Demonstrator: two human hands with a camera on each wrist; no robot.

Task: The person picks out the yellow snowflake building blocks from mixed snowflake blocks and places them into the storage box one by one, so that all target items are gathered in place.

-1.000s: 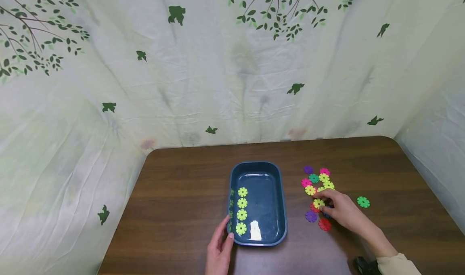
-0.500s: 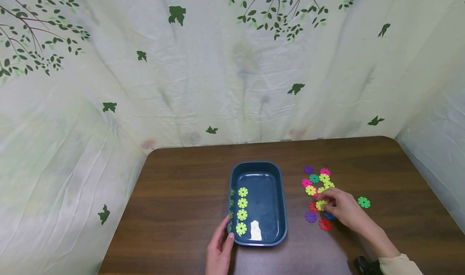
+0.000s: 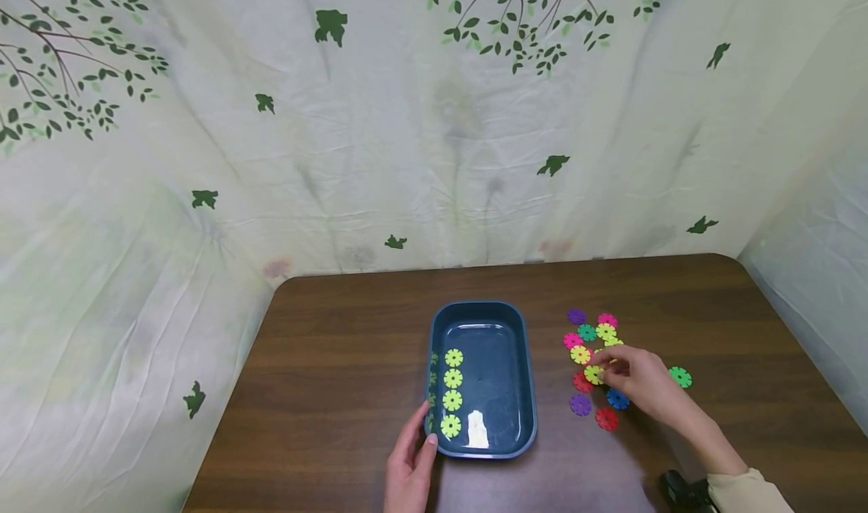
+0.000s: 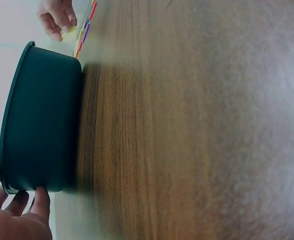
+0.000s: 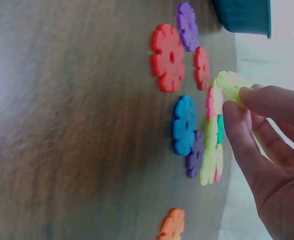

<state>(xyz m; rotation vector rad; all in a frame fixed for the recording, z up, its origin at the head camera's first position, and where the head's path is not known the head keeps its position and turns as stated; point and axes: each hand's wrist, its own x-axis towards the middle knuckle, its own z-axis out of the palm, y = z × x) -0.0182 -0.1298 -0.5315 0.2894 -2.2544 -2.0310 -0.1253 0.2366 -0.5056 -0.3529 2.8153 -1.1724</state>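
Note:
My right hand (image 3: 644, 381) pinches a yellow flower-shaped plastic disc (image 5: 232, 86) between thumb and fingertips, raised over the loose discs. In the left wrist view that yellow disc shows beneath the fingertips, just past the tray's far end. A dark blue rectangular tray (image 3: 498, 392) sits on the table, and my left hand (image 3: 410, 464) grips its near left corner, with the thumb at the rim and fingers against the outer wall. Inside the tray, several yellow discs (image 3: 453, 378) lie in a column along the left side.
Around the right hand lie purple, pink, teal and yellow discs, a blue disc (image 3: 617, 399) and a red disc (image 3: 606, 419). A green disc (image 3: 680, 377) lies apart to the right. An orange disc (image 5: 172, 225) shows in the right wrist view. Behind the table (image 3: 339, 362) hangs a leaf-patterned curtain (image 3: 407, 151).
The right hand has lifted the yellow disc from among the others, drawing it slightly up, and the blue disc is now uncovered. The left hand and tray have stayed put.

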